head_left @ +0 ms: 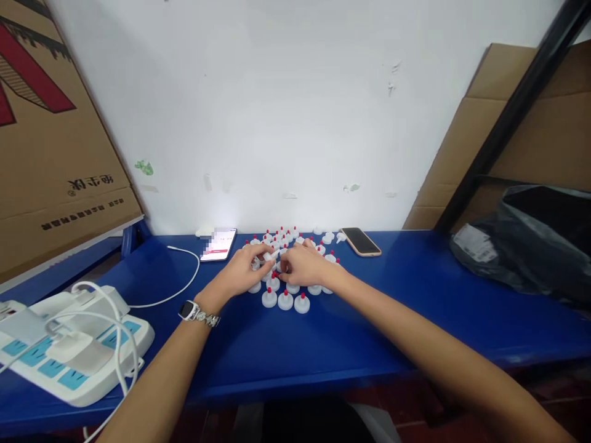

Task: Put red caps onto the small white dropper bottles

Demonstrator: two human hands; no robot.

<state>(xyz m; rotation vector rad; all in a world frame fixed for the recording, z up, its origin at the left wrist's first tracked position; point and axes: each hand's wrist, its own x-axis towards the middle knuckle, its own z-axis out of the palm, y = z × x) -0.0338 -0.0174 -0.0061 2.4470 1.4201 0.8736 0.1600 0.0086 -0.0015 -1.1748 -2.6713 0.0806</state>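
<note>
Several small white caps with red tips stand in a cluster on the blue table. My left hand, a watch on its wrist, pinches a white cap between thumb and fingers. My right hand meets it from the right, fingertips on a small red piece just below that cap. Both hands hover over the middle of the cluster and hide part of it.
A lit phone with a white cable lies left of the caps, a dark phone to their right. A white power strip sits front left. A cardboard box stands left, a black bag right.
</note>
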